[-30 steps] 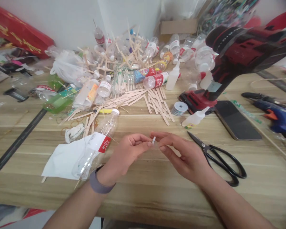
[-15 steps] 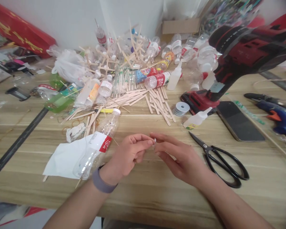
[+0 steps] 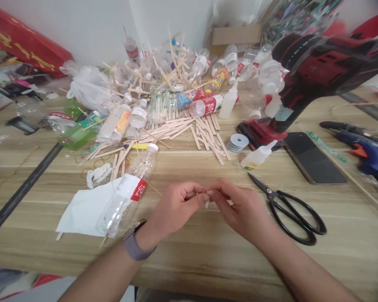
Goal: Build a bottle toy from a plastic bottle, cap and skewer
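My left hand, with a watch on its wrist, pinches a small white piece between thumb and fingers. Its shape is too small to make out. My right hand is closed too, its thumb and fingertips meeting those of my left hand at the small piece. To the left lies a clear plastic bottle with a red and white label, over a white paper sheet. Black-handled scissors lie spread on the table just right of my right hand.
Wooden sticks, more bottles and a wire spool lie beyond my hands. A glue bottle, a red drill, a phone and a blue glue gun are on the right.
My right hand's fingers have closed in from a looser pose, and both hands' fingertips now touch. The small white piece sits lower, below the fingertips.
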Tool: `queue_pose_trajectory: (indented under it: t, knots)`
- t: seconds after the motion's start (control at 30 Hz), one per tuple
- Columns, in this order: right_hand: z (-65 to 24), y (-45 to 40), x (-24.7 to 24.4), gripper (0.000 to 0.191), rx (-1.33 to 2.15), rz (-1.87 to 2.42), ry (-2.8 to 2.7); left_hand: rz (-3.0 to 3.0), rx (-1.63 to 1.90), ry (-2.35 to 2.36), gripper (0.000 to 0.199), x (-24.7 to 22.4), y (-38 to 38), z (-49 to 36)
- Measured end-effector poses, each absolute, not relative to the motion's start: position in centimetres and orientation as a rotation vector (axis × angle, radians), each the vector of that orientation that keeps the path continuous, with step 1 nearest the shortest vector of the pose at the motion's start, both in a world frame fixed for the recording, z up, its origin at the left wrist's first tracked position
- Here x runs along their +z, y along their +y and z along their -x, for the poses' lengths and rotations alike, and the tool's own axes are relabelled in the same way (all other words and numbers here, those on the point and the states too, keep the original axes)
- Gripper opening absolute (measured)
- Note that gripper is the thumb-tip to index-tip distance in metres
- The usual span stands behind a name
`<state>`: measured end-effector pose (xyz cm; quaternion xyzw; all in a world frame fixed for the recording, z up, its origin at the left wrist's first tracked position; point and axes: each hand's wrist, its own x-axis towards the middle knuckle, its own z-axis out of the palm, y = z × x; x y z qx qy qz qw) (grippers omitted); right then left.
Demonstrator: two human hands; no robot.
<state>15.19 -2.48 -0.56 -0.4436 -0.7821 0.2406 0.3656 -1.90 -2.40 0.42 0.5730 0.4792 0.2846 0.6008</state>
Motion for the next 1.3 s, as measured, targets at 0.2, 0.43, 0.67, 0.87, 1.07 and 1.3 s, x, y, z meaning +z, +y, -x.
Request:
queue_pose_trajectory:
  t: [0.2,0.43,0.67,0.87,1.07,1.3]
  knots:
    - [-15.1,-2.4,-0.2,0.006,0.855,1.253,-1.774,-1.161,0.714,1.122,0.021,0.4,-2.0,2.1]
    - [-15.0,-2.5,-0.4,0.012,0.768,1.258,-1.941,-1.307,0.743,1.216,0.018,0.0,-2.0,2.3]
    - [-15.1,-2.5,-0.7,0.015,0.478,1.267,-2.093,-1.532,0.735,1.312,0.020,0.3,-2.2,2.2]
    - [-15.2,-2.5,-0.9,0.017,-0.014,0.947,-2.232,-1.412,0.547,1.183,0.019,0.7,-1.0,3.1]
    - [-15.2,-2.1,-0.7,0.017,0.099,0.847,-2.283,-1.603,0.547,1.279,0.018,0.9,-1.5,3.0]
    - [-14.9,-2.2,-0.3,0.019,0.535,1.040,-2.020,-2.052,0.758,1.383,0.021,0.5,-3.2,2.2]
